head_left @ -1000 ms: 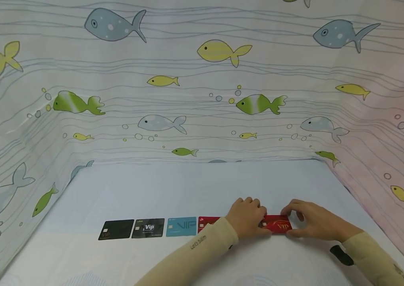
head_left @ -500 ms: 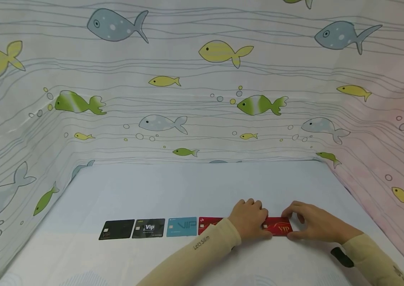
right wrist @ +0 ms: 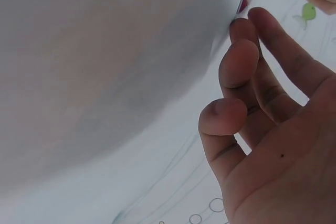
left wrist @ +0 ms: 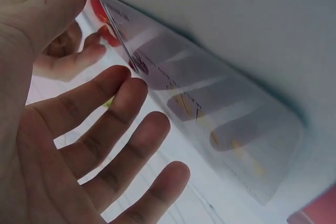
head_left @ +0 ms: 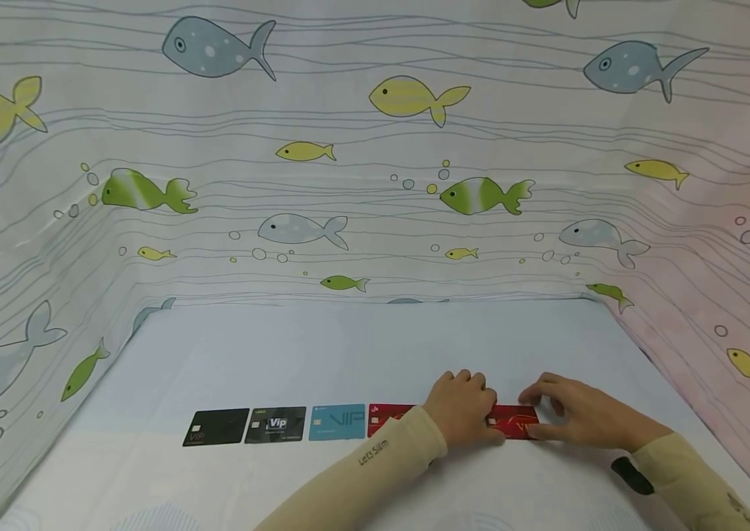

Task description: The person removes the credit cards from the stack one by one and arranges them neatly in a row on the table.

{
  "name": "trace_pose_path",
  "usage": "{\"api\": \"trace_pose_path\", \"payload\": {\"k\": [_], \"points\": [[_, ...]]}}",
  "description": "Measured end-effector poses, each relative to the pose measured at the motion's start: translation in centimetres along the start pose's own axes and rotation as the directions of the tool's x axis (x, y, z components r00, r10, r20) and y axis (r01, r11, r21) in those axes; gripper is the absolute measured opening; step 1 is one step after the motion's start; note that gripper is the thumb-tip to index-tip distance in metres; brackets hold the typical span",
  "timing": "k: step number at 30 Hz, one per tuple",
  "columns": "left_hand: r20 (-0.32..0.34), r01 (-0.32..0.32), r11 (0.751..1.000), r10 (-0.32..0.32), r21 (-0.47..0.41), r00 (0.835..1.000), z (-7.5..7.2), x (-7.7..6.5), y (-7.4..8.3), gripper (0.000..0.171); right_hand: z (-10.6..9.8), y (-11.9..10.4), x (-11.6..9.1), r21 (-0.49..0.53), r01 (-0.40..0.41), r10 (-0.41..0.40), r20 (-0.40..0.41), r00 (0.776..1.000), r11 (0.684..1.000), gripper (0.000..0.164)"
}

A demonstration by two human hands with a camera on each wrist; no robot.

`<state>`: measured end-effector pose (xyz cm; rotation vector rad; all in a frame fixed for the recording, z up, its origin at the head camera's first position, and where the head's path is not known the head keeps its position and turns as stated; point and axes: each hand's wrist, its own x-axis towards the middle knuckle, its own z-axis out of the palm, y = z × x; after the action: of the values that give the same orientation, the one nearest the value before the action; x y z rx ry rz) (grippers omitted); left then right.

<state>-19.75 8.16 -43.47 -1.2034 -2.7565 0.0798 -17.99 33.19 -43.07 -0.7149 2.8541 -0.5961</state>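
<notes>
A red VIP card (head_left: pixel 507 423) lies flat at the right end of a row of cards. My right hand (head_left: pixel 580 414) holds its right end, thumb at the near edge and a finger at the far edge, part of the lettering covered. My left hand (head_left: pixel 459 413) is arched over a pale grey glossy card (left wrist: pixel 210 108), which it hides in the head view. Thumb and index fingertip of that hand pinch the pale card's edges where it meets the red VIP card. The other left fingers extend past the far edge.
Farther left in the row lie another red card (head_left: pixel 384 414), partly behind the left sleeve (head_left: pixel 375 461), a blue VIP card (head_left: pixel 338 422), a dark grey Vip card (head_left: pixel 275 425) and a black card (head_left: pixel 215 428). Fish-print cloth (head_left: pixel 361 199) surrounds the white table (head_left: pixel 282 346).
My right thumb has slid a little left over the red VIP card's lettering, and the card's right end has shifted slightly left. My left hand stays nearly still.
</notes>
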Motion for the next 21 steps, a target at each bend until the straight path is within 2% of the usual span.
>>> {"api": "trace_pose_path", "payload": {"k": [4, 11, 18, 21], "points": [[-0.015, 0.005, 1.0, -0.005, 0.0, 1.0, -0.2, -0.1, -0.4, 0.048, -0.1, -0.3, 0.6, 0.005, 0.017, -0.016, -0.047, 0.999, 1.0, 0.042], [-0.068, 0.043, 0.999, -0.045, -0.025, 0.997, -0.5, -0.4, -1.8, 0.046, 0.0, -1.8, 2.4, -0.004, -0.063, 0.062, -0.151, 0.987, 0.998, 0.037], [-0.108, 0.115, 0.992, -0.119, -0.047, 0.987, -0.7, -1.5, -4.4, 0.048, 0.7, -3.2, 4.3, -0.026, -0.082, 0.073, -0.253, 0.965, 0.996, 0.04], [-0.123, 0.152, 0.987, -0.158, -0.058, 0.98, -0.6, -2.3, -5.9, 0.052, 1.0, -3.7, 5.1, -0.062, -0.094, 0.072, -0.292, 0.954, 0.994, 0.048]]}}
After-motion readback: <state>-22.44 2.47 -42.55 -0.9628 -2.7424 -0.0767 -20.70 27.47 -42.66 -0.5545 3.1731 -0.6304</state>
